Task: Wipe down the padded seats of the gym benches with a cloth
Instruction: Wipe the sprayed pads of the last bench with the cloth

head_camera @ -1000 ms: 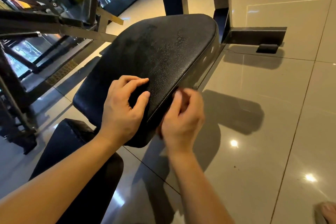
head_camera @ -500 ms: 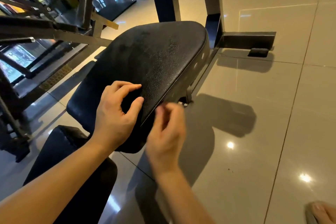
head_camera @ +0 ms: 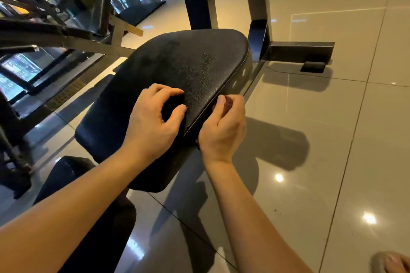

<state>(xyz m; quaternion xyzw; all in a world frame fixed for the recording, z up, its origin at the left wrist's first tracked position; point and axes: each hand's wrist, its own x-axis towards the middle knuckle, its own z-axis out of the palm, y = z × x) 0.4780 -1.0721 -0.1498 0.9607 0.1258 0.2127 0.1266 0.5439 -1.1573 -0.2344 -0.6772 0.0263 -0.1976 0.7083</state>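
My left hand (head_camera: 153, 122) braces on the bench's padded seat (head_camera: 199, 66), fingers (head_camera: 168, 91) arched. I cannot tell if they hold anything. My right hand (head_camera: 221, 126) pinches a reddish wad, likely the cloth (head_camera: 228, 101), against the seat's side edge. I'd press firmly along that seam.

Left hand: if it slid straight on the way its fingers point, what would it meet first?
The left hand points rightward across the seat pad. It would probably reach the pad's right edge first, then the right hand just beyond; depth there is unclear.
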